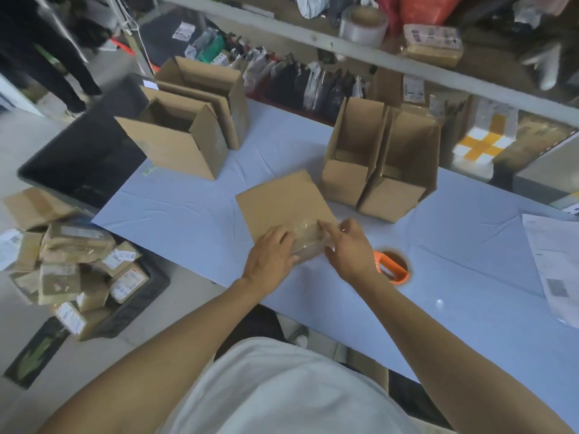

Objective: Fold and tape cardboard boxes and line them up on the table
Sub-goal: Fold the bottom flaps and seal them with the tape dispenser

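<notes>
The blue-covered table (188, 208) carries everything. Two open boxes (175, 145) stand at its far left, two more open boxes (376, 164) at the far right, and the box being worked (282, 202) sits near the front edge between them, closed face up. A clear strip of tape (308, 238) lies across its near end. The left hand (269, 255) presses flat on the near corner, fingers straight and gripping nothing. The right hand (347, 249) has its fingers extended onto the tape, smoothing it rather than clasping anything.

The likely trouble is the tape wrinkling or sticking askew if the box slides on the cloth under uneven pressure; the seam could then gape. The box also sits close to the table edge, so a hard push toward the body might tip it off.

An orange tape dispenser (393, 267) rests just beside the right wrist, where a drawn-back hand could knock it. Printed sheets (554, 270) lie at the right. A crate of wrapped parcels (78, 264) sits on the floor to the left.
</notes>
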